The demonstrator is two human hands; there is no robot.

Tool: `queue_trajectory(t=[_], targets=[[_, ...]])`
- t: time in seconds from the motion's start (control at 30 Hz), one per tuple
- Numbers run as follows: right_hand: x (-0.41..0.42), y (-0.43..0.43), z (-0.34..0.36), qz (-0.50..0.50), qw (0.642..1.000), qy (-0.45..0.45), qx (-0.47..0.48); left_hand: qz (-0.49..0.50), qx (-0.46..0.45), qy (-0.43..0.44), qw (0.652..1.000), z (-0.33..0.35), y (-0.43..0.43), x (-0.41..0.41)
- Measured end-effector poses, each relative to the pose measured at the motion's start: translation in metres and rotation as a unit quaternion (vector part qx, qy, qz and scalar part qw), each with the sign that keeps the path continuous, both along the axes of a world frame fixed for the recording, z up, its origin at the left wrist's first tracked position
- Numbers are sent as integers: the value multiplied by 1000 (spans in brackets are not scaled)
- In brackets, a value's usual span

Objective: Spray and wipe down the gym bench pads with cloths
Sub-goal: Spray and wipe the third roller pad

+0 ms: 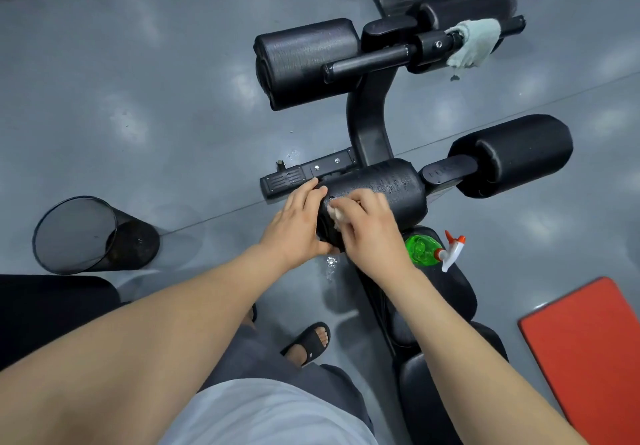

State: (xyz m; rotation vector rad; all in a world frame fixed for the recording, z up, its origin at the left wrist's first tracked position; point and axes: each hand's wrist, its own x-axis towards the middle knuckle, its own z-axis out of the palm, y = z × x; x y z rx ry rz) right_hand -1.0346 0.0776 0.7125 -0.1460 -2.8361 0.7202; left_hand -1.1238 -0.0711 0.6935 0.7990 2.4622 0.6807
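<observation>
The left hand (pixel 297 226) grips the wet roller pad (pixel 391 186) by its end (likely to stop it spinning); the right hand (pixel 372 236), fingers curled, pinches a cloth (pixel 335 215) against it.

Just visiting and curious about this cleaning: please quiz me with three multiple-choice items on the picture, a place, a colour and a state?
1. Where does the green plastic spray bottle lie? A grey floor; B black bench seat pad; C wastebasket.
2. The flat mat at lower right is: A blue; B orange-red; C yellow.
3. The right hand is: A idle; B squeezing the bottle; C pressing a small pale cloth on the black foam roller pad.
B: the bottle rests on the seat. B: the mat is orange-red. C: the hand curls over the cloth on the wet roller.
</observation>
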Motion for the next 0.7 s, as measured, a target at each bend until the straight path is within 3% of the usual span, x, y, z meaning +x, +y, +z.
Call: queue_trajectory(t=[0.2,0.3,0.53,0.7], targets=[[-4,57,0,-239,970,0,40,-30,-26,-9,999,5,2,-7],[-11,61,2,-300,952,-45,41,-40,-37,-23,998,6,5,-9],[-4,2,-5,-149,988,-13,36,-53,-33,-63,996,6,5,-22],[1,29,2,-95,992,-7,-87,-48,-31,-79,995,11,10,-26]])
